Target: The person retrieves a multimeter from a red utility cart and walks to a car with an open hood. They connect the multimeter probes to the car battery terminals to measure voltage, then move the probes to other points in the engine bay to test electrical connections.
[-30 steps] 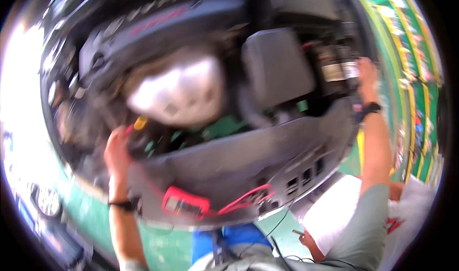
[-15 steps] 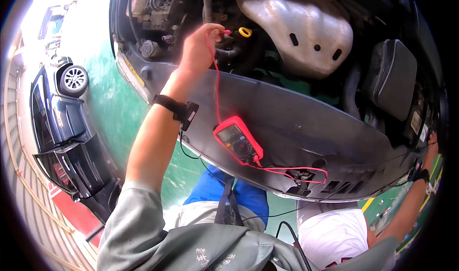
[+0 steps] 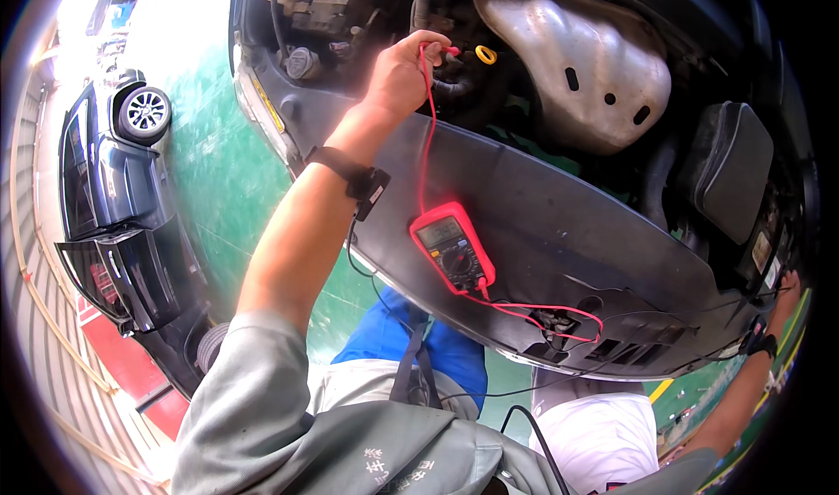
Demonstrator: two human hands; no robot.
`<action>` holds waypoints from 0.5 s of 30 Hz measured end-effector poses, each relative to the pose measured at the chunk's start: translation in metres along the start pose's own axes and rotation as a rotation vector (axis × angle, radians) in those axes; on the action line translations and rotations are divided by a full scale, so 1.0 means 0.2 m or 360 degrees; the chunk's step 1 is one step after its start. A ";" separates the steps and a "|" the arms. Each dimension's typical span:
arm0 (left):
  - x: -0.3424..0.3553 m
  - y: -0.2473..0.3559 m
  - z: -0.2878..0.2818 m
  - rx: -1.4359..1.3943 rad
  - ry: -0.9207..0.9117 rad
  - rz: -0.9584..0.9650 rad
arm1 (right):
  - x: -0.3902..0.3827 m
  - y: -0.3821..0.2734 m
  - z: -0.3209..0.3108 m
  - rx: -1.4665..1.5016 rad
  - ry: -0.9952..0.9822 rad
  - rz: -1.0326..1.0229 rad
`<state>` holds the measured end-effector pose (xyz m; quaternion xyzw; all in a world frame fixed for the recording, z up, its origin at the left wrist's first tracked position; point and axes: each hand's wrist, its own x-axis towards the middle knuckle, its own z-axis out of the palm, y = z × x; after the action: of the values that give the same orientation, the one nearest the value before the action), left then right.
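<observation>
My left hand (image 3: 404, 73) reaches into the engine bay, fingers pinched on a red test probe (image 3: 450, 51). Just right of the probe tip is a yellow dipstick ring (image 3: 486, 55). A red lead (image 3: 427, 159) hangs from the probe toward a red-cased multimeter (image 3: 452, 249), which lies on the dark front panel (image 3: 533, 207). A second red loop (image 3: 559, 309) rests beside the meter. At the far right edge, my right hand (image 3: 789, 290) is small and partly hidden. A thin black lead (image 3: 690, 311) runs up to its closed fingers; what they grip is unclear.
A silver heat shield (image 3: 577, 67) and a black box cover (image 3: 730, 167) fill the bay's right half. A person in a white shirt (image 3: 599, 438) stands by the bumper at lower right. To the left, a dark car (image 3: 127, 198) has a door open.
The whole view has shifted, so the car and meter appear farther right on the left side. My left hand keeps the probe in nearly the same place beside the yellow ring.
</observation>
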<state>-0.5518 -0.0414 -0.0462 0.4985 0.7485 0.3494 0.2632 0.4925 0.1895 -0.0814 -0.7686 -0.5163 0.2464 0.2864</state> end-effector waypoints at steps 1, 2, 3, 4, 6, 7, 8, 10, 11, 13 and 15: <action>0.00 -0.02 0.00 -0.0016 0.0002 -0.0009 | 0.03 0.00 -0.04 -0.0003 -0.0012 -0.0016; 0.00 -0.04 -0.01 -0.0040 0.0010 0.0002 | 0.06 -0.01 -0.09 -0.0005 -0.0025 -0.0032; 0.00 -0.06 -0.01 -0.0065 0.0023 0.0010 | 0.09 -0.02 -0.13 -0.0008 -0.0042 -0.0052; 0.01 -0.05 0.01 -0.0066 0.0019 0.0020 | 0.09 0.01 -0.14 -0.0014 -0.0036 -0.0046; 0.01 -0.05 0.02 -0.0060 0.0011 0.0074 | 0.09 0.05 -0.13 -0.0022 -0.0035 -0.0042; 0.01 -0.05 0.02 -0.0069 0.0014 0.0071 | 0.09 0.06 -0.11 -0.0050 -0.0042 -0.0069; 0.01 -0.06 0.02 -0.0081 0.0017 0.0069 | 0.09 0.06 -0.11 -0.0079 -0.0048 -0.0097; 0.00 -0.04 0.01 -0.0079 0.0037 0.0065 | 0.10 0.05 -0.06 -0.0074 -0.0047 -0.0104; -0.01 -0.03 0.00 -0.0072 0.0044 0.0039 | 0.10 0.04 -0.03 -0.0044 -0.0042 -0.0080; 0.00 -0.03 0.01 -0.0059 0.0036 0.0025 | 0.10 0.05 -0.08 -0.0010 -0.0031 -0.0039; 0.01 -0.05 0.01 -0.0022 0.0037 0.0036 | 0.10 0.04 -0.15 0.0016 -0.0050 -0.0024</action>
<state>-0.5557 -0.0416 -0.0556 0.5009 0.7433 0.3634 0.2539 0.5250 0.2011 -0.0678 -0.7593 -0.5251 0.2589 0.2840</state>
